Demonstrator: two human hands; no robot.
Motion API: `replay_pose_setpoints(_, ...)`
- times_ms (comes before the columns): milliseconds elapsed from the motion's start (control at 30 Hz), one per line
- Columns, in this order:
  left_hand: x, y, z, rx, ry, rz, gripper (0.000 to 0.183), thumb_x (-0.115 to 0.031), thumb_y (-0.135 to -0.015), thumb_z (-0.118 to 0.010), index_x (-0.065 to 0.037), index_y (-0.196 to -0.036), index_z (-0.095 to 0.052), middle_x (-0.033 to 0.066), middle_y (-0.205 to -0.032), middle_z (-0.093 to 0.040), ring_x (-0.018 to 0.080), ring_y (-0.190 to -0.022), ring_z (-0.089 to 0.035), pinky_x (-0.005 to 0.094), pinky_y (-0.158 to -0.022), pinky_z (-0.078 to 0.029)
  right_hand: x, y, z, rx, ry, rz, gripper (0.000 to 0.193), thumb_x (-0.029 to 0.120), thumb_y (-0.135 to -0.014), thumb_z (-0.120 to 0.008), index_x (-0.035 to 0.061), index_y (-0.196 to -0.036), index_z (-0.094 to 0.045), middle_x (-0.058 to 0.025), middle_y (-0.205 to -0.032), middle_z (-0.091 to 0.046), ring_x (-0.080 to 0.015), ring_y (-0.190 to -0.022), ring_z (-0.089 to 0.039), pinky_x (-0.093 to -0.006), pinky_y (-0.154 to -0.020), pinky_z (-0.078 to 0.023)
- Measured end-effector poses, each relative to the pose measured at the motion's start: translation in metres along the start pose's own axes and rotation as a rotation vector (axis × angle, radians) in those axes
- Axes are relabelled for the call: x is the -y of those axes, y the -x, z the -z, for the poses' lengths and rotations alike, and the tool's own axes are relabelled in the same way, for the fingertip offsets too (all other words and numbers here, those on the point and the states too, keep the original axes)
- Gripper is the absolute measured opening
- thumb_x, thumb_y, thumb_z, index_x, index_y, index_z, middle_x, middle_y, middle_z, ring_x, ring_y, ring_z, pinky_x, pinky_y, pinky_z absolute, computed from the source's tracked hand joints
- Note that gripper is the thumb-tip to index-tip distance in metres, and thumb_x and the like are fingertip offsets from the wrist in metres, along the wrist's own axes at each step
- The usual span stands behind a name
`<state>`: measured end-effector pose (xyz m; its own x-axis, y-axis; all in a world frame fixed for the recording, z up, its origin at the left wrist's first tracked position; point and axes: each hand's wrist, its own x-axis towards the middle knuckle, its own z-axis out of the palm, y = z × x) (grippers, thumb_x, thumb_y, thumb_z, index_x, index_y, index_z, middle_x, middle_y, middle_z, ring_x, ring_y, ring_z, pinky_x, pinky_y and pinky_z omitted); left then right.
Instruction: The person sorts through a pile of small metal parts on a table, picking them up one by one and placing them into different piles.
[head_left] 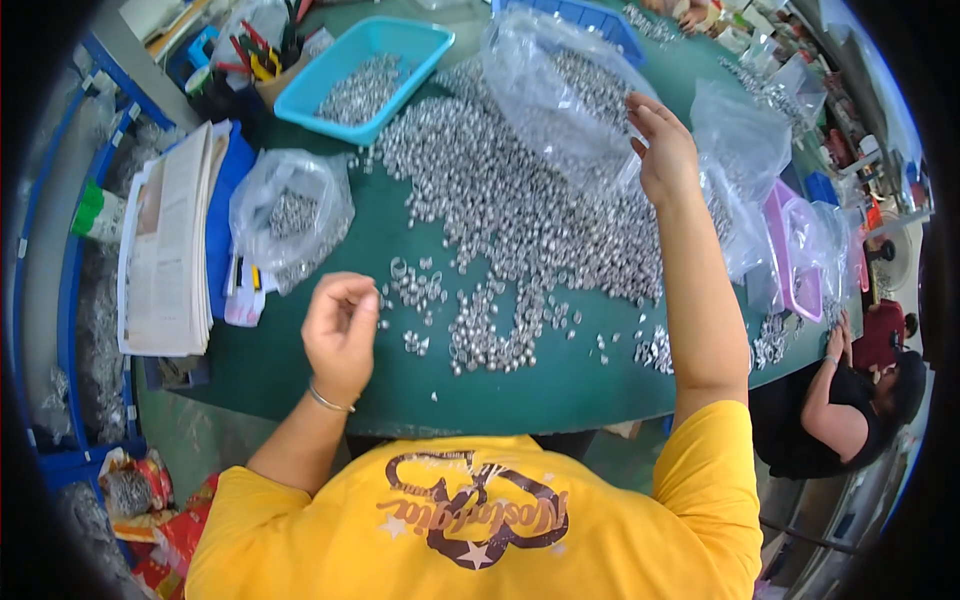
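Note:
A large heap of small silver ring-like metal pieces (540,220) spreads over the green table (290,375). My left hand (340,325) is low over the table, left of a few loose pieces (412,290). Its fingers are curled against the thumb; whatever they hold, if anything, is hidden. Stretched far forward, my right hand (665,145) has its fingers apart at the edge of a clear plastic bag (535,110) with more metal pieces in it. It appears to grip nothing, though I cannot tell whether it touches the bag. A smaller group of pieces (490,335) lies nearest me.
A turquoise tray (440,45) of pieces stands at the back left, above an open plastic bag (290,220). Papers (165,250) stand at the left edge. Another bag (740,150) and a pink basket (805,300) are on the right. A co-worker (840,410) sits at the right.

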<state>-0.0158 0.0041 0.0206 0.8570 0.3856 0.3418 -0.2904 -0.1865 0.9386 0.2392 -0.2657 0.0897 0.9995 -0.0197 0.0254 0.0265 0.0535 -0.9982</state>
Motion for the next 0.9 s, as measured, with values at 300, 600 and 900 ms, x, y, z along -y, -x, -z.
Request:
replay_pose_setpoints(300, 0.000, 0.006, 0.002, 0.450, -0.325, 0.031, 0.009, 0.005, -0.076, -0.064, -0.001, -0.084, -0.063, 0.0049, -0.083, -0.058, 0.0097, -0.071, -0.055, 0.0189, -0.062, -0.043, -0.073, 0.186, 0.018, 0.473, 0.786, 0.404, 0.012, 0.001, -0.073, -0.064, 0.0059, -0.084, -0.067, -0.0093, -0.076, -0.059, -0.0281, -0.074, -0.057, -0.0338, -0.066, -0.048)
replay_pose_setpoints(600, 0.031, -0.008, -0.065, 0.695, -0.549, -0.397, 0.012, 0.001, -0.070, -0.064, -0.003, -0.081, -0.063, 0.0087, -0.080, -0.056, 0.0270, -0.077, -0.056, 0.0351, -0.067, -0.046, -0.088, 0.199, 0.000, 0.339, 0.957, 0.635, 0.012, 0.001, -0.070, -0.063, 0.0072, -0.080, -0.065, -0.0040, -0.081, -0.058, -0.0240, -0.078, -0.054, -0.0347, -0.067, -0.041)
replay_pose_setpoints(900, 0.017, -0.004, -0.068, 0.674, -0.331, -0.165, 0.008, 0.002, -0.074, -0.063, -0.001, -0.080, -0.062, 0.0084, -0.085, -0.058, 0.0198, -0.074, -0.059, 0.0284, -0.065, -0.047, -0.079, 0.206, -0.005, 0.408, 1.070, 0.558, 0.006, 0.004, -0.073, -0.064, 0.0071, -0.078, -0.063, -0.0042, -0.078, -0.056, -0.0242, -0.077, -0.052, -0.0343, -0.068, -0.039)
